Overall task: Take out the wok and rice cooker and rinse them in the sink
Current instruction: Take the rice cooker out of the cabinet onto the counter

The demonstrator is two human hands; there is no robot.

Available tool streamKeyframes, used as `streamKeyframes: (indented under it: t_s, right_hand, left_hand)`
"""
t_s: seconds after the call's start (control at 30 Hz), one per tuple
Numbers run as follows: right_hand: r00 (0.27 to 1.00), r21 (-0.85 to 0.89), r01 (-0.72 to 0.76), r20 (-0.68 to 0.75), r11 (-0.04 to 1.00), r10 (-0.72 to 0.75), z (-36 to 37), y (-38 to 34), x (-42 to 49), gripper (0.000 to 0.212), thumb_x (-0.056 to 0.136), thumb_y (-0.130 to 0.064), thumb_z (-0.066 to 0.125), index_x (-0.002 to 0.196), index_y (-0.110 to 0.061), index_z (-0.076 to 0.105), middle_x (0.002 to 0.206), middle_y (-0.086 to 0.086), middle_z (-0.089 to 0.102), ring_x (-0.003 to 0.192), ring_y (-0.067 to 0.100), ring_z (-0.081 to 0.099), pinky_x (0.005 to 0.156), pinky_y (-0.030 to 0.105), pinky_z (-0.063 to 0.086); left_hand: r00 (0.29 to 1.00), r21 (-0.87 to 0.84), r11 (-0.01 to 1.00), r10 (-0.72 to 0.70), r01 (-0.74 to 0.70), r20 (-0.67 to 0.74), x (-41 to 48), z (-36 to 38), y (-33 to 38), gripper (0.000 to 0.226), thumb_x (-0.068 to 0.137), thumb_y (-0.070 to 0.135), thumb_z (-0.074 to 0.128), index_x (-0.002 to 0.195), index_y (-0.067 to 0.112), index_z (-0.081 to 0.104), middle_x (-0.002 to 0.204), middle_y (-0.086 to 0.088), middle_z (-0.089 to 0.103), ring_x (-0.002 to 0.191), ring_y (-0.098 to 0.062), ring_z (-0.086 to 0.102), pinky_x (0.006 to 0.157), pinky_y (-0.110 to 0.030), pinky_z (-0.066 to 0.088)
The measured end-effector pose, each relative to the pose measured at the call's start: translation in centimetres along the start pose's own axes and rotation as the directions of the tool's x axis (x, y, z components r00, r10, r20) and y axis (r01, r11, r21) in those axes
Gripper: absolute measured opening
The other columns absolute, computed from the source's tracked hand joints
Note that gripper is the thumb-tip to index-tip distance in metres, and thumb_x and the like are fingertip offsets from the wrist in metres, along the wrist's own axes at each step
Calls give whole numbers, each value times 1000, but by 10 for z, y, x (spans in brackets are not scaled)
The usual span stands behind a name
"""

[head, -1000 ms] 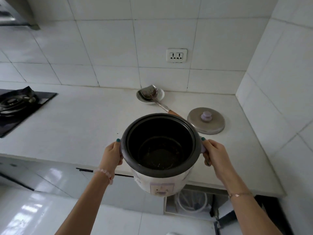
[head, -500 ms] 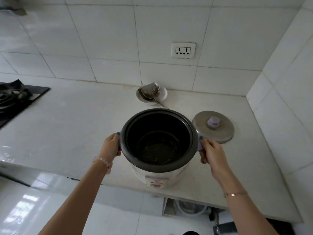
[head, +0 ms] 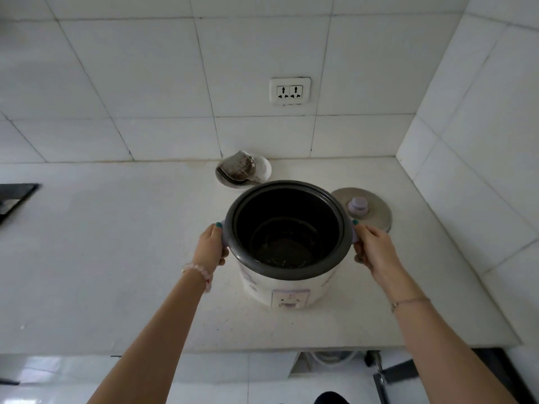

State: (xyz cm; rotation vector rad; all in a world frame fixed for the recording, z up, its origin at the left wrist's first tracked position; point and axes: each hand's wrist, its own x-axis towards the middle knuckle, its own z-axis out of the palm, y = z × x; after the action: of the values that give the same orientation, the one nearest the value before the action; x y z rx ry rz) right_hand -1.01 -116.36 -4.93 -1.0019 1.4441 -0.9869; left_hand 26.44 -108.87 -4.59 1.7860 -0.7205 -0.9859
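On white counter (head: 116, 258), close to the corner of tiled walls (head: 131, 83): lidless rice cooker (head: 287, 287), gripped at its side handles by left hand (head: 210, 247) and right hand (head: 374, 252). Just behind, to the right, a metal lid (head: 376, 209) lying flat; farther back, a small dish (head: 264, 170) holding a dirty scoop (head: 237, 167). Above, a double socket (head: 290, 91). Far left, a black stove edge (head: 14, 196).

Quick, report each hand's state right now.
Left hand: holding the rice cooker by its left side.
Right hand: holding the rice cooker by its right side.
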Motion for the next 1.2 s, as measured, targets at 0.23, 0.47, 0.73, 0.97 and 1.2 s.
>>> streamKeyframes:
  t_s: [0.23,0.47,0.73,0.97,1.2]
  right_hand:
    - [998,30,7,-64,1000,-5,5,0,-6,30,94,-19,49,64,-14,47,43,-2,40,47,15,34,48,23,32]
    - [979,-12,69,-192,998,-70,12,0,-19,24,97,-19,44,76,-12,52,58,6,48,46,14,42,46,21,37]
    - [915,-424,212,-229,880,-331,-44,32,-58,24,93,-22,54,115,-12,54,98,5,62,84,19,58,69,31,46]
    - [706,-824,362,-63,436,-705,-102,63,-112,48,86,-17,65,129,-4,49,127,16,53,118,33,46,93,43,46]
    - [741,-959,183,-12,219,-671,-201,130,-165,66,78,-24,72,135,-2,46,140,20,45,128,40,42,100,54,41]
  left_hand:
    - [997,0,997,71,-71,24,0,-6,-5,34,98,17,32,65,16,35,59,-2,35,50,-14,33,48,-23,26]
    - [993,139,985,87,-98,85,-2,-22,-6,27,97,24,36,77,12,50,63,-5,48,54,-18,44,53,-25,34]
    - [827,733,571,562,-370,-19,-45,-45,-19,31,93,21,51,122,12,55,115,-13,62,104,-36,55,85,-45,45]
    - [461,825,160,877,-542,132,-127,-20,-10,46,86,26,51,129,9,50,130,-16,54,124,-39,45,105,-53,33]
    - [312,799,-34,910,-601,273,-219,58,-28,58,88,42,45,140,18,38,147,-15,37,139,-35,25,114,-53,12]
